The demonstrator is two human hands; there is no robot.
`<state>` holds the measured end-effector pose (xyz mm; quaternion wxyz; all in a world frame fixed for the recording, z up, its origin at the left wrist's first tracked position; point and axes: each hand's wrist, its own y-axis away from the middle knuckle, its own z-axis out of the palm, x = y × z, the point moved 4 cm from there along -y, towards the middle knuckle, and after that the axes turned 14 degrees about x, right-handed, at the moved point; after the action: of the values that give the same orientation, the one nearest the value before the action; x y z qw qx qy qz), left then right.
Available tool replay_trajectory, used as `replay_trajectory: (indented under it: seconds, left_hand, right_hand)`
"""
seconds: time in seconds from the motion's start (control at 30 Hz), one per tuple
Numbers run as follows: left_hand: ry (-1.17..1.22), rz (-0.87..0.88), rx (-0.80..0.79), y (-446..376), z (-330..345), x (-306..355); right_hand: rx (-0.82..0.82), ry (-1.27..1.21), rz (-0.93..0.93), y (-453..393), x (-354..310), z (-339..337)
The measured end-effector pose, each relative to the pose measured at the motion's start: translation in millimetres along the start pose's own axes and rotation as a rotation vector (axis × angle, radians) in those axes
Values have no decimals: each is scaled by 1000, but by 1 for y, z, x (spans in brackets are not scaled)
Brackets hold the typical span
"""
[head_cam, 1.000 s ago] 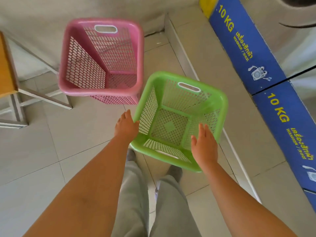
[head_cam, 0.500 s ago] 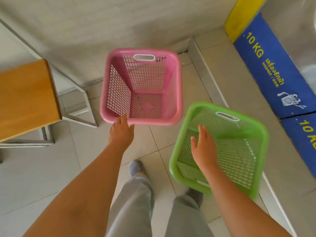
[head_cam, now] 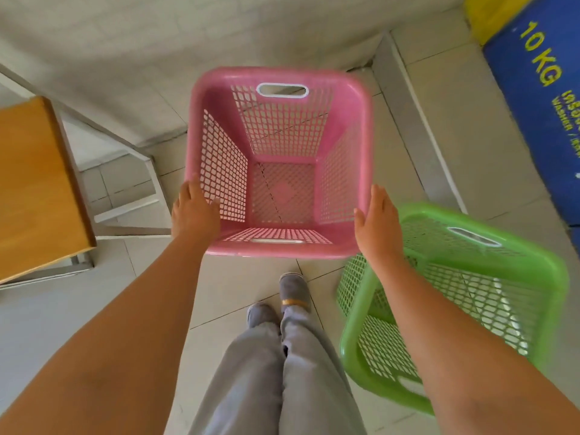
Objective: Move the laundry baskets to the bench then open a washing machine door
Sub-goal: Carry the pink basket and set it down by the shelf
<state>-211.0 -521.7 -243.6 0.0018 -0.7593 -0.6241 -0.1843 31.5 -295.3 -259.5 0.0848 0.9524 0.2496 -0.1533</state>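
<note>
- Two laundry baskets stand on the pale tiled floor, and neither is on the bench yet, so the task looks to be at its first lift.
- Largest in view after the floor is the washing machine front, a blue panel marked 10 KG at the right edge; its door is out of the picture.
- At the left, the wooden bench sits on a grey metal frame, near the pink basket but apart from it.
- Directly ahead, the pink basket is upright, with nothing inside it; the tiles show through its mesh.
- Just to its right, the green basket is blurred and looks tilted; it holds nothing either, and its rim comes close to the pink one.
- On the pink basket's left rim, the left hand rests with fingers loosely extended, the thumb at the inner wall.
- Against the right rim, the right hand is flat, fingers straight and together; whether it presses yet, I cannot tell.
- Risks, as I judge them: a flat-palmed squeeze on smooth plastic could slip as the basket rises; the flexible walls could bow inward; swinging left could knock the bench corner or frame; the green basket lies near the person's feet and could trip a step.
</note>
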Motion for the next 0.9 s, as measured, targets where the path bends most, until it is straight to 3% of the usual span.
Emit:
replay_trajectory:
  seconds: [0.4,0.6,0.9]
  left_hand:
    - [43,5,61,-81,47,-19]
    - [107,3,131,-53,31,-31]
    - [150,-90,171,27,-50,-70]
  right_hand:
    - [85,-179,114,-76,6,62]
    - [82,-220,74,-51,2,52]
    - [44,-247,28,19,-31,-13]
